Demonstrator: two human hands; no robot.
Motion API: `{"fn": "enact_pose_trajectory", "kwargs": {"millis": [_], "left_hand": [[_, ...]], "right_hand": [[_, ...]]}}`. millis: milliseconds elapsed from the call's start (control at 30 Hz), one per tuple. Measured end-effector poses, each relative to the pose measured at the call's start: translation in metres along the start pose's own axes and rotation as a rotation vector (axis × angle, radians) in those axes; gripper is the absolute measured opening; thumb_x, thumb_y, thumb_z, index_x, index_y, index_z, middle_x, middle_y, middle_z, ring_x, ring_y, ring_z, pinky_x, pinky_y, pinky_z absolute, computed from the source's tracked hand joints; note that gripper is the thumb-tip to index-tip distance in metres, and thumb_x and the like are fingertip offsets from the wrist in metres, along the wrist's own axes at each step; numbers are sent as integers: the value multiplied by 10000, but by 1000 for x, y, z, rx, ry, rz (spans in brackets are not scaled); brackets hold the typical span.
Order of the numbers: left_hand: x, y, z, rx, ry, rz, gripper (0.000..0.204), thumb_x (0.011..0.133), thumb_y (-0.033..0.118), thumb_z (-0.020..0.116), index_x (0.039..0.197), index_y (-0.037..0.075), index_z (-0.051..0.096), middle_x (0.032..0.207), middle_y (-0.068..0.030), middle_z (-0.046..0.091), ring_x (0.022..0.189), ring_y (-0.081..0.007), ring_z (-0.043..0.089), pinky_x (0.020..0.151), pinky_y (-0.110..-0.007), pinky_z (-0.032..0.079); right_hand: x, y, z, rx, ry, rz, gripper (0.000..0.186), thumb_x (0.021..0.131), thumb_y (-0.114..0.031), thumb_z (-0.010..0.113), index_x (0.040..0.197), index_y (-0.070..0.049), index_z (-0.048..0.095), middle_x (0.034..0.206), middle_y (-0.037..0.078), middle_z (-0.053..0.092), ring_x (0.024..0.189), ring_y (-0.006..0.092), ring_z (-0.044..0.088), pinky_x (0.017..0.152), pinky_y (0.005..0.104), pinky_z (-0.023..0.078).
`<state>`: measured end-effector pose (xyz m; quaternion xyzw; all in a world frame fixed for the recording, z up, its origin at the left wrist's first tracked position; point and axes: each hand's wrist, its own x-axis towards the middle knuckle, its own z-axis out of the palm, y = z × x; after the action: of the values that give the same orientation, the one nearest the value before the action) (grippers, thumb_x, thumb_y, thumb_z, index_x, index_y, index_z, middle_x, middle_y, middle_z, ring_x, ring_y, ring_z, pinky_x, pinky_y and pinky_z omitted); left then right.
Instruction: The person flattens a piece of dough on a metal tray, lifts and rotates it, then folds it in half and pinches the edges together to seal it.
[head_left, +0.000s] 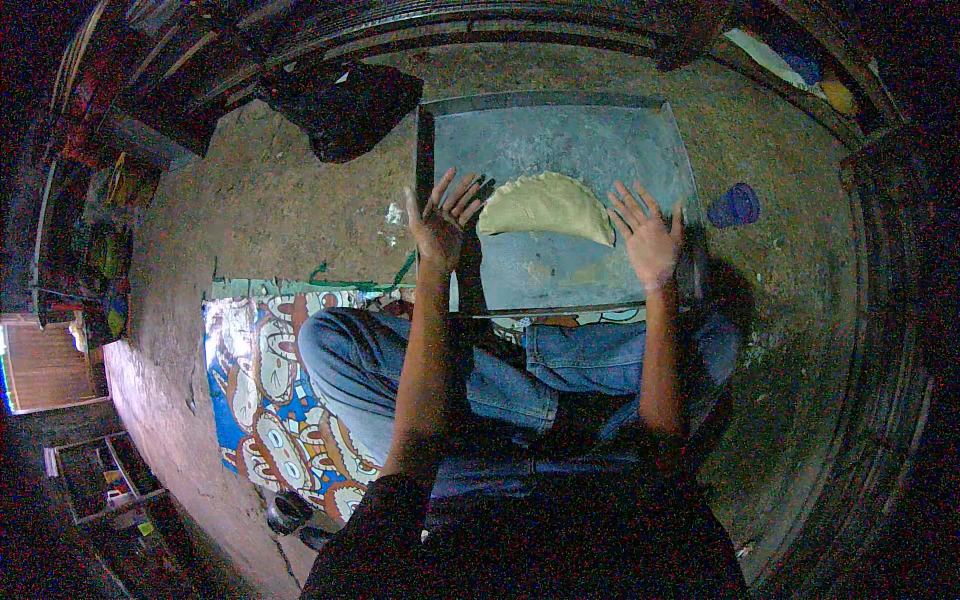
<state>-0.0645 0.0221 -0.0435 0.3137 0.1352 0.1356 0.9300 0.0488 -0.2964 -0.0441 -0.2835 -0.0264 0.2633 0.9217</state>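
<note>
A large half-moon dough turnover (547,210), pale and with a crimped curved edge, lies on a grey metal tray (560,135) in front of my crossed legs. Its straight side faces me. My left hand (440,220) is raised palm up at the tray's left side, fingers spread, holding nothing. On the other side, my right hand (650,237) is also held up near the turnover's right tip, fingers apart and bare. A narrow gap shows between each hand and the dough.
A black plastic bag (365,105) sits on the floor beyond the tray's left corner. Right of the tray stands a purple cup (735,205). A cartoon-patterned mat (285,400) lies under my legs. Wooden shelving (105,475) is at the lower left.
</note>
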Motion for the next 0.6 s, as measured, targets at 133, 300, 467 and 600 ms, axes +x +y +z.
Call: {"fn": "enact_pose_trajectory", "kwargs": {"millis": [133, 300, 467, 600], "left_hand": [[7, -11, -11, 816, 261, 263, 359, 897, 339, 622, 1065, 23, 645, 1015, -138, 647, 852, -243, 631, 730, -360, 496], [1, -23, -3, 1616, 71, 549, 355, 821, 228, 683, 1125, 52, 633, 1169, -176, 587, 1043, -316, 578, 892, -411, 457], [-6, -53, 34, 1926, -313, 654, 570, 871, 230, 584, 1402, 127, 405, 1467, -140, 356, 1379, -353, 281, 1145, -487, 182], [-18, -67, 53, 1837, -438, 646, 595, 880, 263, 573, 1409, 82, 372, 1470, -161, 340, 1373, -354, 287, 1138, -491, 191]], "right_hand": [[5, 11, -27, -832, 236, -246, 529, 948, -445, 440, 1270, -31, 506, 1346, 176, 497, 1267, 312, 442, 1077, 445, 309], [-1, 26, -2, -1788, 164, -503, 384, 838, -160, 643, 1198, -44, 577, 1334, 150, 511, 1253, 319, 457, 1053, 394, 348], [-4, 47, 36, -2048, -137, -567, 540, 873, -160, 604, 1369, -43, 426, 1453, 161, 372, 1356, 344, 326, 1117, 435, 269], [-9, 64, 35, -2100, -225, -501, 586, 866, -160, 614, 1390, -30, 386, 1473, 152, 340, 1384, 339, 270, 1135, 453, 235]]}}
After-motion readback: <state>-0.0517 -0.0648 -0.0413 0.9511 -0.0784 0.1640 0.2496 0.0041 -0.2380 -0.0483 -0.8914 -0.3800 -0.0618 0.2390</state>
